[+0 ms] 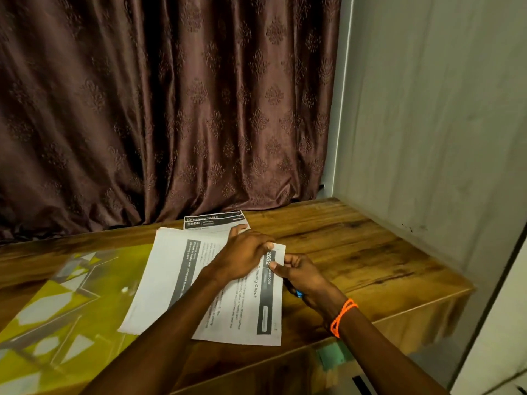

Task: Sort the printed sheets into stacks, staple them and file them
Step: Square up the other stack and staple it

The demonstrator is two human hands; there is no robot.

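A person's two hands worked a set of printed sheets on a wooden table (356,252) w/ a brown curtain (171,109) behind. The left hand (245,252) lay curled over the far corner of the front sheet (251,315), thumb pressed on the paper's top edge. The right hand (302,276), wrist tied w/ an orange thread band (342,316), pinched the same corner from the side, thumb on the dark header strip; a small blue item (299,294), poss. a stapler, showed under the palm, too hidden to confirm.

A second sheet (168,275) lay partly under the first, fanned out to the left over a yellow-green patterned mat (57,309). A third sheet (214,222) sat farther back, near the curtain hem, just beyond the left hand.

Judging by the grip, the corner was being squared up for stapling. Risks from here: the sheets weren't flush, so a staple could've caught only the top page or fixed them skewed; a tight pinch might've creased the corner; fingers close to the staple point could've been nipped; the front sheet lay close to the table's near edge and could've slid off.
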